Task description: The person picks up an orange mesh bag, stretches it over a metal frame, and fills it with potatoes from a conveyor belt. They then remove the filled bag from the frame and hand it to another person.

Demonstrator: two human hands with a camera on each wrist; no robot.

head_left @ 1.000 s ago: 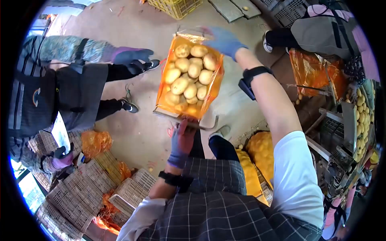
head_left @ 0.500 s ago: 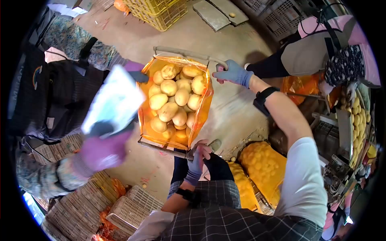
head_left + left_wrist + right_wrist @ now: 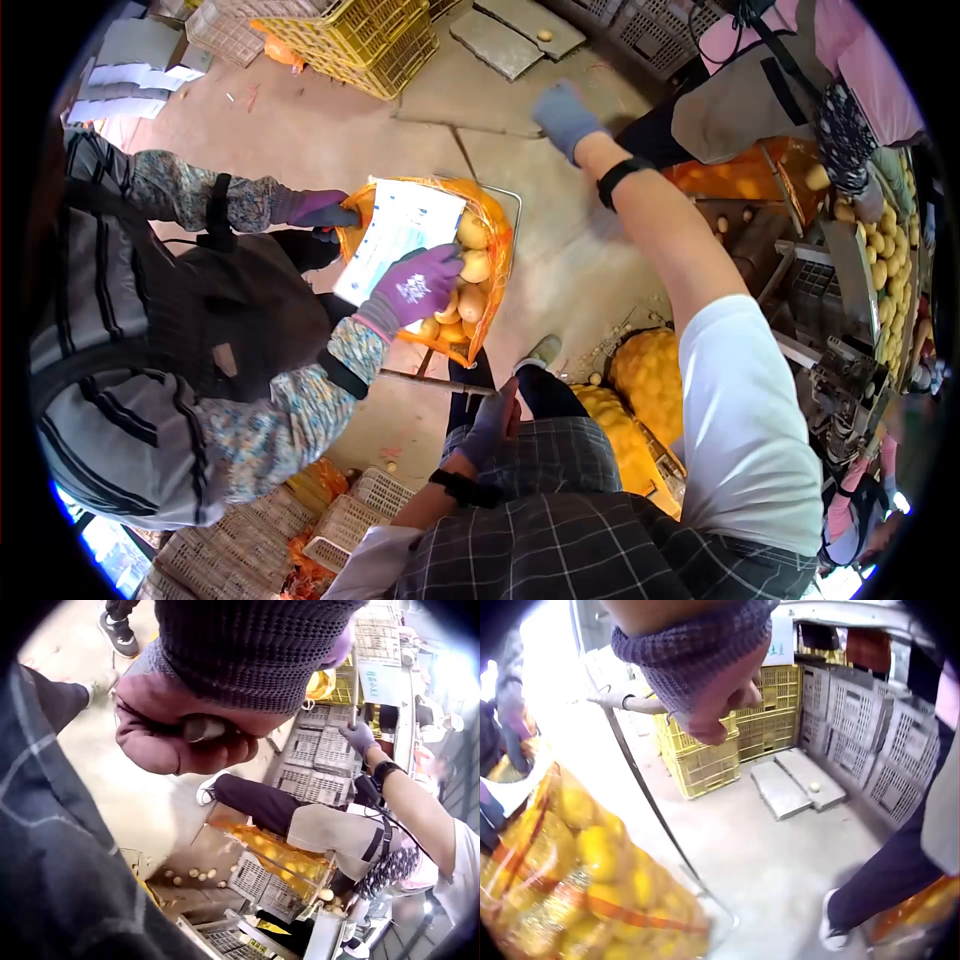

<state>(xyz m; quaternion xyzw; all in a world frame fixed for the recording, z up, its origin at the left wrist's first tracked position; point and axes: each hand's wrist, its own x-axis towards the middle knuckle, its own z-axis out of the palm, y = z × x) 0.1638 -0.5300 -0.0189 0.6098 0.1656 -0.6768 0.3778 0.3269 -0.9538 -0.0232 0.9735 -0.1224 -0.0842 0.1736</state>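
Observation:
My right hand, in a grey-blue glove, grips the end of a metal rod handle. Close to my thighs, my left hand curls round a second rod; the rod's end shows in its fist in the left wrist view. Between the rods stands an open orange mesh bag full of potatoes. Another person's purple-gloved hand presses a white printed sheet over the potatoes, hiding many. That person's other hand is at the bag's left edge.
Yellow crates and concrete slabs lie ahead. Filled potato bags stand by my right leg. At right, another person works beside a machine with potatoes. Grey crates are stacked at lower left.
The other person has brought the white sheet from the left onto the potatoes. The bag has dropped lower and its mouth now sits apart from the rods that my hands hold.

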